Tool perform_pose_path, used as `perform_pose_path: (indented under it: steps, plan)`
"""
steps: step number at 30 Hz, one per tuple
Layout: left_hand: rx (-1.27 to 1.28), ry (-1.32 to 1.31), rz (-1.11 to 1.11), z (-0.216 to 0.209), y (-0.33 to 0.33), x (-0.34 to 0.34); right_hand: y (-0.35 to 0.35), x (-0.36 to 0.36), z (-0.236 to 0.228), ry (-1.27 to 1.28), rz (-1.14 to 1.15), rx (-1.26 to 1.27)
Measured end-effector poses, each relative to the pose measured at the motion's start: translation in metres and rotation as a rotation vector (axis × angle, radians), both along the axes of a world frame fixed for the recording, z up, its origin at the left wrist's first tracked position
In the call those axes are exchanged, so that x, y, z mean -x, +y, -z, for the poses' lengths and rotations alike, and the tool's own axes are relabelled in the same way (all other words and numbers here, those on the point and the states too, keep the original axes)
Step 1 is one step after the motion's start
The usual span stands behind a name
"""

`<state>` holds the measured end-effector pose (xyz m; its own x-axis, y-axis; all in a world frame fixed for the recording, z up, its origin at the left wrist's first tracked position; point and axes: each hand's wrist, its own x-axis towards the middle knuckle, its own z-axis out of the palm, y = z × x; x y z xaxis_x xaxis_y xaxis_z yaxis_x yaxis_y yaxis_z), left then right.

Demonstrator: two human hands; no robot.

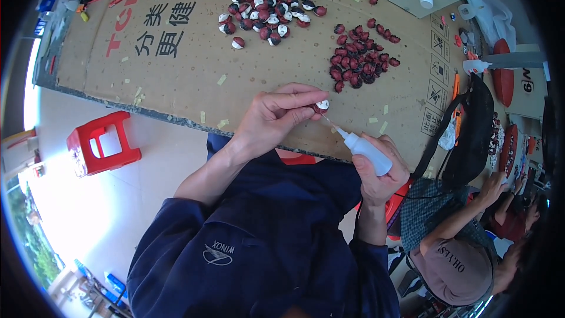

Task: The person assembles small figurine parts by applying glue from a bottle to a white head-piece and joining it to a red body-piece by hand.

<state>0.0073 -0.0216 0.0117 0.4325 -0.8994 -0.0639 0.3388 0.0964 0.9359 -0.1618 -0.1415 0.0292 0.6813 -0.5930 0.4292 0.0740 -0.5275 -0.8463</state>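
Note:
Over the near edge of a cardboard-covered table [194, 82], my left hand [268, 115] pinches a small round dark-red and white piece [322, 105] between thumb and fingers. My right hand [385, 179] is wrapped around a white squeeze bottle [369, 153]. The bottle's thin nozzle points up and left, its tip close to the underside of the piece; whether they touch I cannot tell. Farther off lies a pile of similar white, dark-red and black pieces [272, 15]. To its right is a second pile of dark-red pieces with dark edges [356, 62], showing no white.
Small yellowish tape scraps [222, 79] dot the cardboard. At the right lie a black bag [471, 132], an orange tool [456, 91] and another white bottle [475, 66]. A co-worker [456, 253] sits at the lower right. A red stool [106, 144] stands on the floor to the left.

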Motion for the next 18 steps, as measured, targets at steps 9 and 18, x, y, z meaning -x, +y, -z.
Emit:
perform_pose_path:
  steps: [9,18]
  plan:
    - [0.0,0.02,-0.009,-0.0003,-0.0014,0.0005,-0.0022,0.0001,-0.0008,0.006,0.024,0.016]
    - [0.019,0.008,-0.025,0.0016,0.0007,-0.0002,-0.0019,-0.0018,-0.0025,0.028,0.05,0.018]
